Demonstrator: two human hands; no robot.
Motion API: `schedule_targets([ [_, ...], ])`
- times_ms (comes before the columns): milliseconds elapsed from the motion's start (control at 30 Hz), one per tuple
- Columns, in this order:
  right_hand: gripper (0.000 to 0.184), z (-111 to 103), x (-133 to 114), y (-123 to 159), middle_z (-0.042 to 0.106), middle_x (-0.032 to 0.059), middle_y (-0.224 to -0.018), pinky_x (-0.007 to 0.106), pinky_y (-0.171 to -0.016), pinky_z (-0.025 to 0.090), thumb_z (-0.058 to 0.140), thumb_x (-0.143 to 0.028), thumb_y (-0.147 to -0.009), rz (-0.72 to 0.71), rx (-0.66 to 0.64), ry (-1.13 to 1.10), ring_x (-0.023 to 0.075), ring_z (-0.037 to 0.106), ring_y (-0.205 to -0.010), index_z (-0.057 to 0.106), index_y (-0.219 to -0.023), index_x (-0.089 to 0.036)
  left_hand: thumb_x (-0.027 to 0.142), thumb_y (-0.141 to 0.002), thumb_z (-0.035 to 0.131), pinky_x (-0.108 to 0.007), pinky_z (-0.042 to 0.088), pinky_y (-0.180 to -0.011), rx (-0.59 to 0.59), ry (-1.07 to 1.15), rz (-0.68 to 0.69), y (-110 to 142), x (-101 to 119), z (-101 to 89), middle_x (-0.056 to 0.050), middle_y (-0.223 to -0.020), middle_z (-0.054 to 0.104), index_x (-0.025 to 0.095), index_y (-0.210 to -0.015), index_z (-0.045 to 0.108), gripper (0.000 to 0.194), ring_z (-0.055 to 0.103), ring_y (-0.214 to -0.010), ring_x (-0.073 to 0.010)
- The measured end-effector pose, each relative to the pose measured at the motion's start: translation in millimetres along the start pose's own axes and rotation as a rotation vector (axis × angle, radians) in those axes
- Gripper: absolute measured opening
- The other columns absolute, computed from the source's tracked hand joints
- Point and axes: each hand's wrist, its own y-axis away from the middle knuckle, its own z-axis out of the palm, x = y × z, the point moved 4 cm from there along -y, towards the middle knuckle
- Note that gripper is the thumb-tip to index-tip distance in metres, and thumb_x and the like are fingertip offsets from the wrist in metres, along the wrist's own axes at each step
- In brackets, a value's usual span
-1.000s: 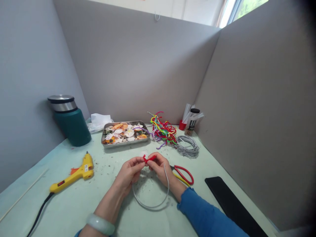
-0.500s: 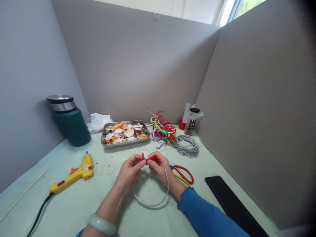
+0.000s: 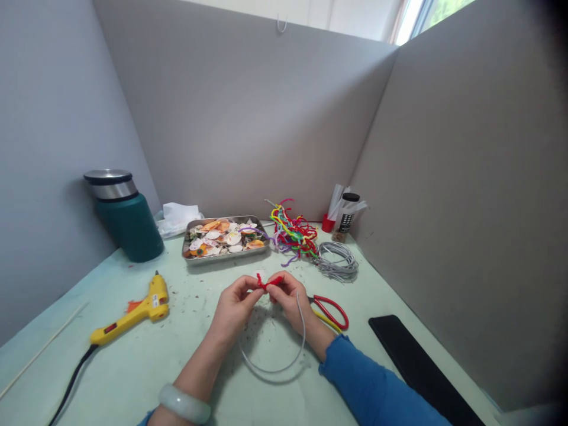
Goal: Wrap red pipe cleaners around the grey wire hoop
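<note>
A short piece of red yarn (image 3: 273,281) is pinched between the fingertips of both hands, over the middle of the table. My left hand (image 3: 234,305) is closed on its left part, where a small end sticks up. My right hand (image 3: 291,302) grips the other side with thumb and forefinger. A grey wire (image 3: 271,371) hangs below the hands in an open round loop; its ends run up behind the fingers, so how it meets the yarn is hidden. Red- and yellow-handled scissors (image 3: 333,305) lie beside my right wrist.
Left stand a yellow glue gun (image 3: 128,319) and a green flask (image 3: 129,225). Behind are a metal tray (image 3: 231,255) of shells, tangled coloured yarn (image 3: 295,234), a grey wire coil (image 3: 339,269) and a black-lidded jar (image 3: 346,219). A black flat object (image 3: 412,361) lies right.
Both hands keep their pinch on the red yarn, with only small finger movements. The wire loop has swung slightly to the right.
</note>
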Motion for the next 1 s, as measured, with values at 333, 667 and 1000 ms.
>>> schedule_targets([
  [333,0.016,-4.1,6.5,-1.1,0.051,-0.0036,-0.061,0.022,-0.051,0.035,0.064,-0.031,-0.074,-0.02,0.006,0.131,0.0102,0.045,-0.055,0.056,-0.075,-0.017,0.031,-0.069,0.064,-0.019,0.034,-0.048,0.052,-0.106,0.106,-0.2,-0.7,-2.2,0.005,-0.052,0.053,0.019,-0.071,0.06,0.013,0.047,-0.046,-0.0095],
  [667,0.014,2.5,-5.2,2.3,0.055,-0.0017,-0.071,0.022,-0.055,0.038,0.061,-0.025,-0.076,0.001,-0.119,0.098,0.0105,0.048,-0.061,0.061,-0.089,-0.018,0.036,-0.065,0.069,-0.016,0.016,-0.032,-0.056,0.147,-0.149,0.2,-6.9,0.6,0.01,-0.043,0.039,0.019,-0.077,0.052,0.027,0.027,-0.032,-0.0039],
  [1000,0.007,-0.3,-2.5,0.7,0.054,-0.0028,-0.064,0.021,-0.053,0.037,0.059,-0.024,-0.077,0.02,-0.071,0.09,0.0097,0.048,-0.057,0.058,-0.079,-0.016,0.035,-0.07,0.065,-0.017,0.031,-0.035,-0.046,-0.016,0.04,-0.8,-3.4,3.9,0.003,-0.057,0.058,0.017,-0.076,0.055,0.022,0.041,-0.037,-0.0058],
])
